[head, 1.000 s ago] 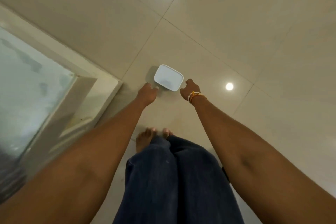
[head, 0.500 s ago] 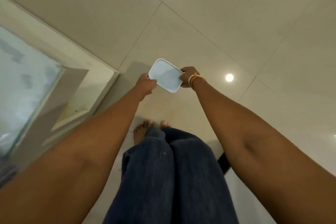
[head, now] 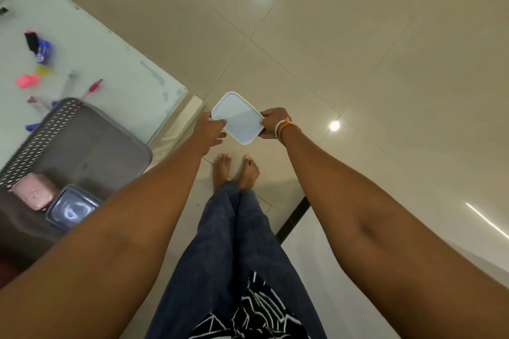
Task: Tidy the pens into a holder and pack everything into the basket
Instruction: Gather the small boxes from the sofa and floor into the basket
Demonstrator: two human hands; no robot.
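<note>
Blurred beyond telling left of the grip: small coloured items on glass table; grey basket part-covered by left forearm, cropped at frame edge.

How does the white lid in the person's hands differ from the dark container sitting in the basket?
The white lid is held above the floor, the left hand and right hand each gripping a corner; the dark container rests in the grey basket beside a pink case. The lid is pale and opaque; the container is dark with a glossy, reflective top. Both are rounded rectangles.
</note>
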